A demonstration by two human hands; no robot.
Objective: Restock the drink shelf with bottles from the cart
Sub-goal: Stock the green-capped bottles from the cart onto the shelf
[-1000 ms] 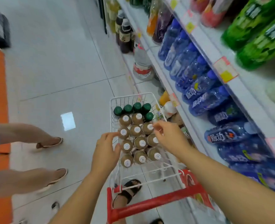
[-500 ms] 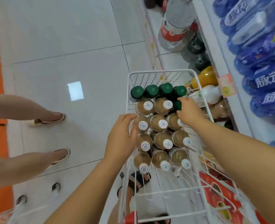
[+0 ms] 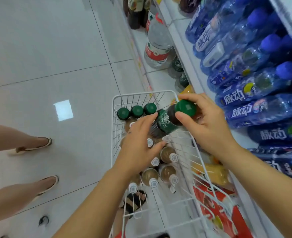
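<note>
A white wire cart basket [image 3: 114, 127] holds several brown bottles with white caps [image 3: 167, 154] and three green-capped bottles [image 3: 136, 111] along its far end. My right hand [image 3: 203, 122] is shut on a dark bottle with a green cap and green label [image 3: 171, 119], lifted and tilted above the basket. My left hand [image 3: 139, 141] hovers over the brown bottles, fingers spread, its fingertips touching the lifted bottle's lower part. The drink shelf [image 3: 191, 69] runs along the right.
Blue drink bottles [image 3: 255, 109] fill the upper shelf on the right. A large water jug [image 3: 158, 47] and dark bottles stand on the bottom shelf ahead. Another person's legs and sandals [image 3: 38, 145] stand on the tiled floor to the left. Orange bottles lie low beside the cart.
My right hand has pulled a green-capped bottle out of the basket's far right corner and raised it. My left hand moved forward to meet the bottle.
</note>
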